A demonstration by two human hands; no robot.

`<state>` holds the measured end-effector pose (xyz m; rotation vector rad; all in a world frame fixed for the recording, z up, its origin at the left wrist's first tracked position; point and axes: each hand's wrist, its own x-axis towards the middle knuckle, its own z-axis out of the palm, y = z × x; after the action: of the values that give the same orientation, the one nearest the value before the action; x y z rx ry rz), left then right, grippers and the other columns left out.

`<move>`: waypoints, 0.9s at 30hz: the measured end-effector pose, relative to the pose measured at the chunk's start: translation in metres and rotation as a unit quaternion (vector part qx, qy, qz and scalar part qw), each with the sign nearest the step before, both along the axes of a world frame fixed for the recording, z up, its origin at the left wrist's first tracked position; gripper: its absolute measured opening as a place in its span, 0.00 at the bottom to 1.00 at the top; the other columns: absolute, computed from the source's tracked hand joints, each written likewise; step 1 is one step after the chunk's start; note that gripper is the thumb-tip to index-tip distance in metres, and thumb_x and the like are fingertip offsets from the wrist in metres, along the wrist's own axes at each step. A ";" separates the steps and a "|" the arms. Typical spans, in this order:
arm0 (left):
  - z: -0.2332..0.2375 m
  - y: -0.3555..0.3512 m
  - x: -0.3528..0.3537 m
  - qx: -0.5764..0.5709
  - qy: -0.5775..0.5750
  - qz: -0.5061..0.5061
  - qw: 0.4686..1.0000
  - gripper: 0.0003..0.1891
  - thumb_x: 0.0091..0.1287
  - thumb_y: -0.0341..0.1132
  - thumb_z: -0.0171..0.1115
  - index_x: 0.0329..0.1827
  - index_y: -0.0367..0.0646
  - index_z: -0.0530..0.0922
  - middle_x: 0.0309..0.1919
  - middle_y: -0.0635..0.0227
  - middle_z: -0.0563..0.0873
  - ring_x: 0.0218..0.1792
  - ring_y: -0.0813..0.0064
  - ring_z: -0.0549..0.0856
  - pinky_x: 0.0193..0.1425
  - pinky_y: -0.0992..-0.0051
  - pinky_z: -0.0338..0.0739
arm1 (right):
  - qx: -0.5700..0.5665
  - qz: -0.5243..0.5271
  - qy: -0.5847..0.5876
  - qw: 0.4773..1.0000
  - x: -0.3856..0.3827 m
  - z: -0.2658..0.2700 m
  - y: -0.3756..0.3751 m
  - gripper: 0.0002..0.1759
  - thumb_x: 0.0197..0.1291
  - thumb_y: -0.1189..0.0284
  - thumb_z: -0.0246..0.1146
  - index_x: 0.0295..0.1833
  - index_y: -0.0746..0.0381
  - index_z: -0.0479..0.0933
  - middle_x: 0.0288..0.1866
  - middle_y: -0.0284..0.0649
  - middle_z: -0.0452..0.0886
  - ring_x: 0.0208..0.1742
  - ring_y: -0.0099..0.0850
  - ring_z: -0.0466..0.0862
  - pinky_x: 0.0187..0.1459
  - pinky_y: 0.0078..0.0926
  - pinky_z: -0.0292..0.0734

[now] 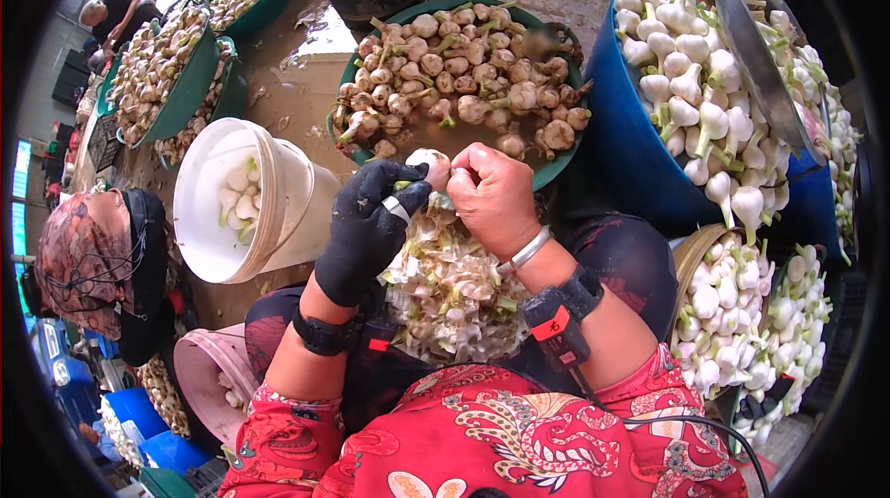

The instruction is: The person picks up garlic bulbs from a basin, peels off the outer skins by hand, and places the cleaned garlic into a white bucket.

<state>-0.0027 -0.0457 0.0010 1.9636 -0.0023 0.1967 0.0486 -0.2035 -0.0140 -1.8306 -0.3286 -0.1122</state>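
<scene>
Centrally in frame, pale, rounded, pink-tinged garlic bulb [434,164], pinched by the black-gloved left hand [367,224], bare right hand [496,201] curled at its right side, grip unclear.

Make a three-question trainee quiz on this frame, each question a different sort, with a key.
1. Which hand wears the black glove?
2. True or false: the white bucket is full to its rim.
3. Fill in: the black glove holds a ____ beside the fingers of the bare right hand.

Key:
1. The left hand.
2. False; a small heap of pale bulbs lies inside.
3. garlic bulb.
</scene>
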 end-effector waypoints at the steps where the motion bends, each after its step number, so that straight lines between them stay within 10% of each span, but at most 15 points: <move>1: 0.006 -0.002 -0.002 0.000 0.000 0.001 1.000 0.05 0.63 0.28 0.64 0.38 0.36 0.79 0.31 0.66 0.84 0.34 0.79 0.82 0.39 0.76 0.76 | -0.007 -0.004 0.003 1.000 0.002 0.002 -0.001 0.03 0.51 0.78 0.57 0.27 0.65 0.75 0.24 0.49 0.78 0.27 0.45 0.80 0.30 0.35 0.75; 7: 0.021 0.001 -0.011 -0.231 0.070 -0.002 0.970 0.07 0.64 0.24 0.60 0.44 0.34 0.79 0.39 0.65 0.85 0.42 0.77 0.83 0.47 0.75 0.78 | 0.094 -0.080 0.065 0.990 0.033 -0.014 -0.011 0.05 0.51 0.78 0.57 0.25 0.65 0.76 0.17 0.43 0.76 0.18 0.26 0.75 0.24 0.26 0.72; 9: 0.020 0.007 -0.012 -0.298 0.098 0.020 0.949 0.09 0.64 0.23 0.59 0.47 0.33 0.79 0.41 0.65 0.85 0.40 0.76 0.83 0.47 0.74 0.79 | 0.090 0.046 0.218 0.971 0.025 -0.011 -0.016 0.05 0.50 0.80 0.57 0.27 0.65 0.78 0.19 0.38 0.79 0.20 0.24 0.78 0.26 0.25 0.74; 12: 0.021 0.011 -0.012 -0.260 0.098 0.037 0.960 0.08 0.65 0.24 0.58 0.47 0.33 0.78 0.42 0.65 0.84 0.41 0.77 0.83 0.47 0.74 0.79 | 0.041 0.195 0.222 0.955 0.005 -0.006 -0.016 0.03 0.55 0.81 0.59 0.34 0.65 0.78 0.30 0.31 0.81 0.32 0.19 0.81 0.31 0.17 0.76; 21: 0.026 -0.003 -0.009 0.161 -0.141 0.006 0.977 0.11 0.55 0.25 0.69 0.40 0.41 0.80 0.34 0.61 0.83 0.37 0.62 0.83 0.41 0.70 0.77 | 0.090 0.073 0.019 0.993 -0.007 0.007 -0.005 0.02 0.53 0.77 0.63 0.31 0.65 0.77 0.29 0.42 0.81 0.28 0.33 0.82 0.32 0.27 0.77; 27: 0.033 -0.010 -0.008 0.236 -0.185 -0.029 0.954 0.11 0.54 0.24 0.68 0.39 0.41 0.80 0.36 0.63 0.84 0.39 0.59 0.83 0.43 0.67 0.78 | -0.167 0.060 -0.206 0.962 -0.013 0.008 -0.003 0.05 0.53 0.74 0.60 0.35 0.62 0.75 0.30 0.42 0.76 0.33 0.42 0.79 0.35 0.39 0.77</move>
<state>-0.0110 -0.0559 0.0342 2.3668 -0.3834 0.5658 0.0357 -0.2066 -0.0065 -2.1086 -0.7887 -0.3748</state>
